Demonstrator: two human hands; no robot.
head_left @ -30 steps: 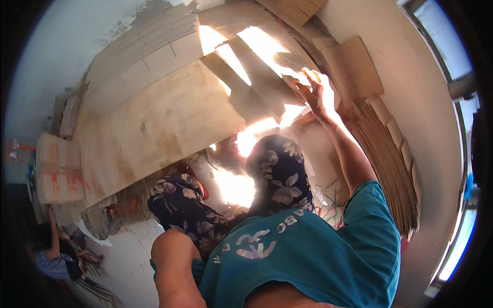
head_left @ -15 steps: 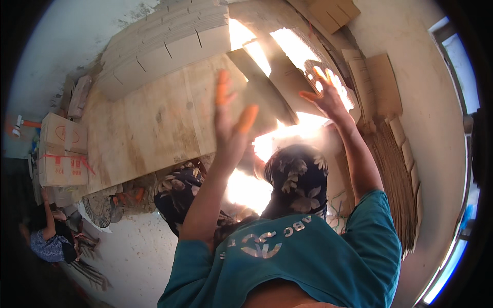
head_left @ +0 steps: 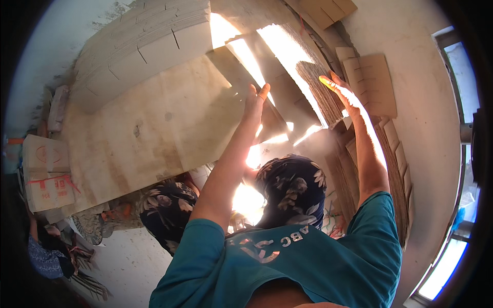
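Observation:
Both my hands are raised in front of me, apart from each other, with nothing seen in either. My left hand (head_left: 254, 102) is by the edge of a flat brown cardboard sheet (head_left: 285, 92) on the wooden table; two of its fingertips point up and apart, the rest turned from view. My right hand (head_left: 345, 97) is seen edge-on, fingers stretched out, in front of the right end of a stack of cardboard (head_left: 314, 77). Its fingertips look yellow-orange. Whether either hand touches the cardboard cannot be made out. Bright sunlight washes out parts of the sheets.
A tall stack of slotted cardboard (head_left: 149, 51) stands at the back of the wooden table (head_left: 149, 123). A taped carton (head_left: 49, 169) is at the left. More folded cardboard (head_left: 377, 84) leans against the right wall. Another person (head_left: 49, 256) is at the lower left.
My left hand has moved right, towards the cardboard sheet, and my right hand has turned edge-on and shifted slightly right. The surroundings have shifted left in view.

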